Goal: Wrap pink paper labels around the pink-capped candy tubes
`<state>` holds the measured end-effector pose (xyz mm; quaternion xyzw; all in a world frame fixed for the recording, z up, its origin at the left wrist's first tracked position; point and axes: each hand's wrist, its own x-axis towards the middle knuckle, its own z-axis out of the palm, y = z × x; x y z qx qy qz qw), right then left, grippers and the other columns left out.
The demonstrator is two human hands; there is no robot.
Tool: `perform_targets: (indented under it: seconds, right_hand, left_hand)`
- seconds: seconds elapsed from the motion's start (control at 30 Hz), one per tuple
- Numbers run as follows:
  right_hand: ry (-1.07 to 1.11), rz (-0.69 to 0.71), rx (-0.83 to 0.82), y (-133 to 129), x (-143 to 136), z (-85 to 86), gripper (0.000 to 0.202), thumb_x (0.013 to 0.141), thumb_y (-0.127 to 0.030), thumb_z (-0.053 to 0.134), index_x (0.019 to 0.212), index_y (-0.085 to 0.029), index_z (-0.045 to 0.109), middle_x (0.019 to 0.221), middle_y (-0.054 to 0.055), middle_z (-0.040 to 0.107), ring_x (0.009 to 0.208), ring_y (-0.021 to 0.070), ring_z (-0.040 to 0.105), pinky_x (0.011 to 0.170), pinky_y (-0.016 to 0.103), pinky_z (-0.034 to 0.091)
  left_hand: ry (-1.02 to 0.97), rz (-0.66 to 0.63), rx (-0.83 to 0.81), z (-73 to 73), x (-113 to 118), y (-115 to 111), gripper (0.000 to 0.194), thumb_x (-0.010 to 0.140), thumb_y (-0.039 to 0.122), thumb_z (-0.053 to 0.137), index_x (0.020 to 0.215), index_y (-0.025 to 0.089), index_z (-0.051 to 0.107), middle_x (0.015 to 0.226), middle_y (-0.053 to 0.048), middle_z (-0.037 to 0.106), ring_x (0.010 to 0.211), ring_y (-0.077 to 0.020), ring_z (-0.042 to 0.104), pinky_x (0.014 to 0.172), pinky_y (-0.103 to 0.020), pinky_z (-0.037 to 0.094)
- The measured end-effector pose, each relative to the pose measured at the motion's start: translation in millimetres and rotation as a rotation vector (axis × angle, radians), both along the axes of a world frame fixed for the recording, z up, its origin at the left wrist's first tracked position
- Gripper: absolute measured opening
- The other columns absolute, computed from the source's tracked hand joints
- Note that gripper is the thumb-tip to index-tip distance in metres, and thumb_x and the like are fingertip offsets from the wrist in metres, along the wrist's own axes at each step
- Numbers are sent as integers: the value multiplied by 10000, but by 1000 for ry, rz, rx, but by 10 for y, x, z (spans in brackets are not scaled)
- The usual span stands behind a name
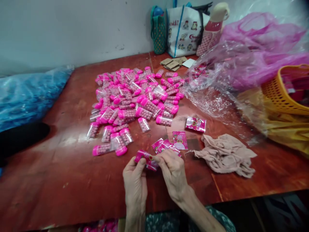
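Between my two hands, near the front of the table, is a small pink printed label (145, 159). My left hand (135, 180) pinches its left end between thumb and fingers. The fingers of my right hand (174, 172) are closed on its right end; they hide part of it. Just beyond the right hand lie several loose matching labels (180, 140), partly overlapping. A thicker stack of these labels (195, 124) sits a little farther back. Clear little bottles with pink caps (145, 112), filled with pale pink beads, are heaped on the table beyond my hands.
A crumpled beige cloth (227, 154) lies right of my hands. Clear and pink plastic bags (260, 51) and a yellow basket (281, 95) crowd the right side. Cardboard pieces (172, 63) and a white bag (184, 30) are at the back. A blue bag (31, 96) lies left.
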<state>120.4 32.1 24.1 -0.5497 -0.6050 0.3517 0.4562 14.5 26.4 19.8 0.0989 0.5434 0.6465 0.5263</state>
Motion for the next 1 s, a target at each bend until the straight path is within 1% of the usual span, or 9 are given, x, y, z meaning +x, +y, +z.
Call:
perform_targets:
  seconds: [0.1,0.17,0.23,0.3,0.4,0.57,0.77,0.9,1.0]
  right_hand:
    - [-141,78,57,111,-217,16,290,930,-215,389,752,-163,612,663,30,573,654,167,507,602,281,403]
    - [-214,150,97,238,-403,25,201,914,-172,417,911,-172,618,768,52,597,740,186,516,662,299,426]
    - [-328,278,182,375,-606,35,240,883,-119,448,1062,-206,581,927,71,604,868,212,508,739,334,436]
    - [-540,437,315,487,-797,40,349,848,-72,456,1171,-190,512,1142,107,547,1036,255,454,823,400,426]
    - [-684,559,407,546,-965,24,418,788,-26,479,1198,-108,474,1282,158,448,1165,294,367,916,466,377]
    - [-717,639,411,361,-802,-50,230,763,-30,507,979,-62,578,1198,196,505,1136,308,422,915,450,393]
    - [-606,650,344,193,-606,-63,399,904,-84,368,1301,-117,389,1378,131,397,1321,231,256,1034,384,331]
    - [-655,698,318,264,-626,-47,286,901,-97,391,1146,-113,537,1326,162,454,1292,279,318,1022,481,328]
    - [-660,730,293,303,-540,-8,284,879,-62,410,1128,-106,539,1309,166,465,1274,265,340,992,459,365]
  left_hand:
    - [18,147,14,44,-299,-54,259,471,200,840,664,138,679,603,26,677,536,-68,589,556,-150,506]
    - [27,237,30,113,-494,-80,275,437,211,852,635,162,668,582,60,671,529,-58,594,568,-129,509]
    - [7,320,46,209,-644,-96,268,439,205,850,628,176,662,578,76,670,547,-65,611,571,-123,513]
    - [-37,412,52,311,-739,-100,182,525,172,809,622,179,655,572,74,669,558,-75,620,550,-123,511]
    - [-112,506,54,408,-806,-83,107,673,120,696,610,188,644,556,72,662,518,-74,604,512,-135,507]
    - [-173,439,85,359,-829,-47,120,681,154,708,592,205,646,550,71,662,472,-83,584,484,-158,513]
    - [-185,387,56,272,-752,-36,100,772,182,634,687,199,683,652,26,701,585,-104,634,609,-179,545]
    - [-217,426,-5,267,-778,-27,192,801,208,606,617,200,660,571,32,676,515,-96,612,529,-173,533]
    - [-250,413,-37,258,-829,-34,197,771,275,642,595,187,650,531,21,658,468,-105,592,444,-183,505]
